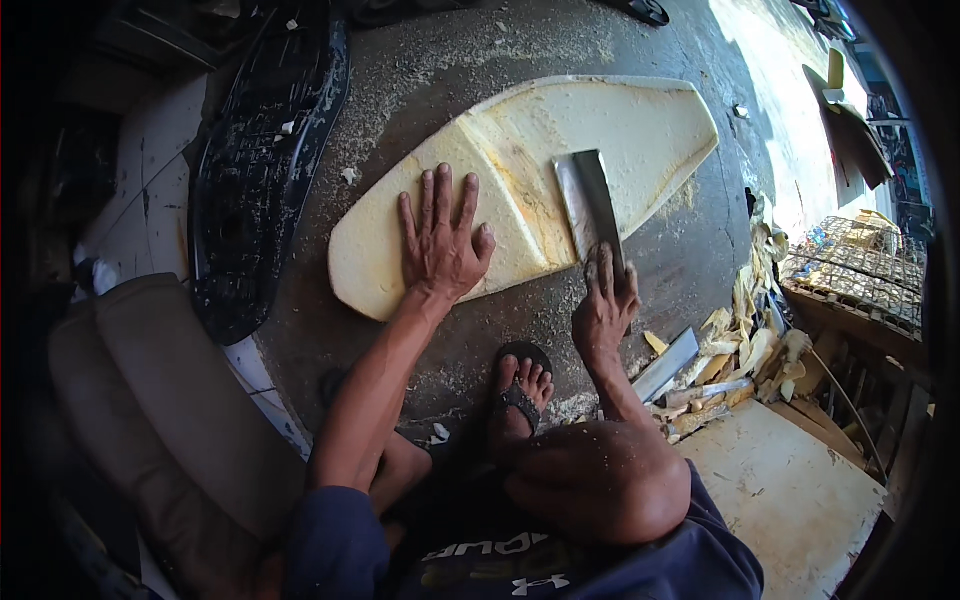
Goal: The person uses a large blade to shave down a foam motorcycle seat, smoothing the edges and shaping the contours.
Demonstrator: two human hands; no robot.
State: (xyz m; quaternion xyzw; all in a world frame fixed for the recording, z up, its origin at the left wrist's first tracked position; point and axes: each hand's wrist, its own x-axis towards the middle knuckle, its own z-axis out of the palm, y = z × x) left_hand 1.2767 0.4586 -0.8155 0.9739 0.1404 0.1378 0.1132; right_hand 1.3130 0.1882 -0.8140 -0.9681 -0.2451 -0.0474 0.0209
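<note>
The left hand [440,245] presses flat, fingers spread, on the foam slab [520,180] lying on the concrete floor [420,80]. The right hand [603,310], fingers clamped, holds a broad blade [588,205] against it; foam offcuts [735,340] and a black seat shell [260,170] flank it.

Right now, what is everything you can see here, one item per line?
foam slab: one, pale yellow, long and tapered, flat on the grey floor in the middle.
broad blade: one, grey metal, lying on the slab's right half.
black moulded panel: one, dusty, on the floor left of the slab.
tan cushion: one, lower left.
foam offcuts: a heap, yellowish, right of the blade hand.
metal strip: one, grey, beside the offcuts.
board: one, pale, lower right.
wire rack: one, far right.
sandalled foot: one, black sandal, below the slab.
left hand: pressed flat on the slab.
right hand: gripping the blade's lower end.
</note>
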